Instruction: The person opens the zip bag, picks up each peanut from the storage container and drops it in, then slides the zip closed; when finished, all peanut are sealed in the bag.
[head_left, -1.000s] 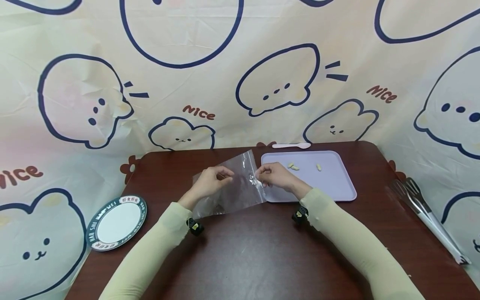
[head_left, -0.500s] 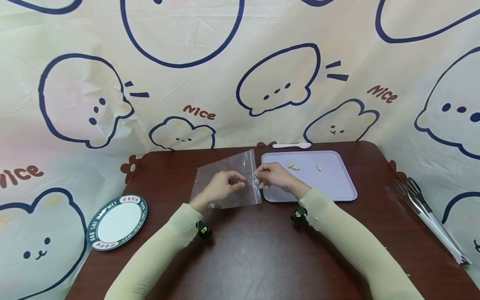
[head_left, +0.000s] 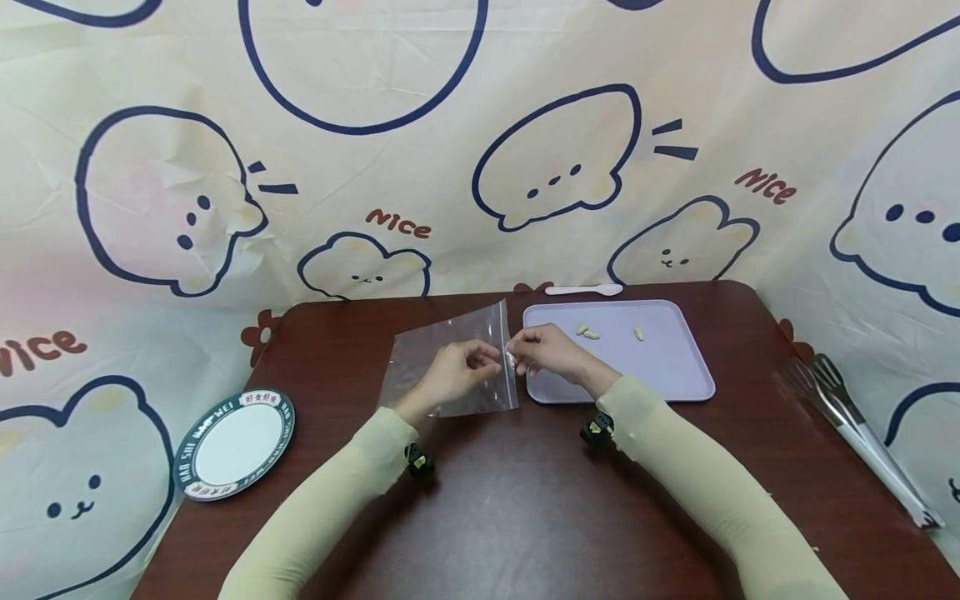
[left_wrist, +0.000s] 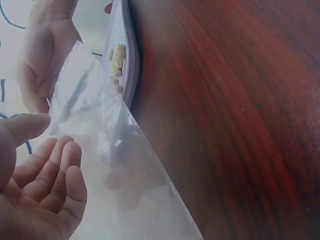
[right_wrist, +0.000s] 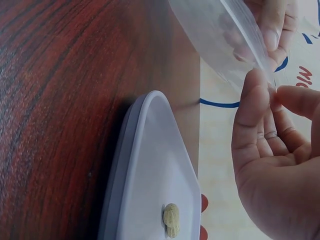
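Observation:
A clear zip-lock bag (head_left: 427, 346) hangs above the table at the centre, its zip edge toward the right. My right hand (head_left: 553, 354) pinches that edge between thumb and index finger, as the right wrist view shows. My left hand (head_left: 459, 368) is in front of the bag, close to the zip, fingers loosely curled. In the left wrist view a gap shows between the left thumb (left_wrist: 30, 126) and fingertips. Several peanuts (head_left: 591, 335) lie on the lilac tray (head_left: 652, 379), partly behind the right hand. One peanut (right_wrist: 171, 219) shows in the right wrist view.
A white spoon (head_left: 585, 290) lies behind the tray. At the left edge of the table (head_left: 495, 517) is a green-rimmed plate (head_left: 236, 446). Metal tongs (head_left: 862, 442) lie along the right edge. A patterned cloth (head_left: 450, 167) hangs at the back and sides.
My left hand has moved right, from the middle of the bag to its zip edge. The bag has flattened and swung slightly leftward at its lower corner. My right hand stays almost in place.

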